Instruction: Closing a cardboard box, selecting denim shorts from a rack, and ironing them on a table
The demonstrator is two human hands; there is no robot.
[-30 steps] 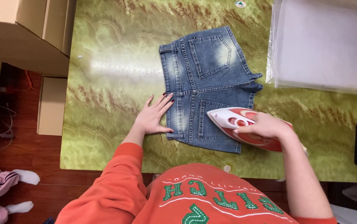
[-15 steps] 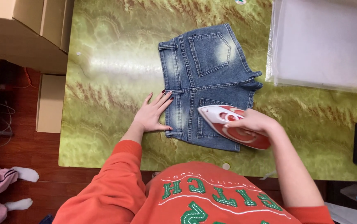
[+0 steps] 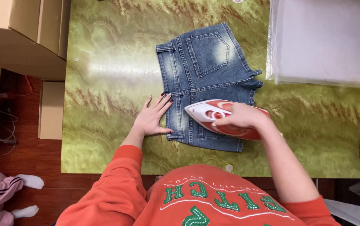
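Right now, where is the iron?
In the head view, the iron lies on the near half of the denim shorts, right of centre on the green table, under the right hand; the left hand presses the shorts' left edge.

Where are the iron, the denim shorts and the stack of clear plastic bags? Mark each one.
iron (image 3: pixel 207 114): head view, on its white and red front shell.
denim shorts (image 3: pixel 207 54): head view, on the back pocket.
stack of clear plastic bags (image 3: pixel 322 39): head view, on the middle of the top bag.

Right hand (image 3: pixel 240 117) hides iron's (image 3: pixel 213 115) handle (shorts (image 3: pixel 205 62) beneath).
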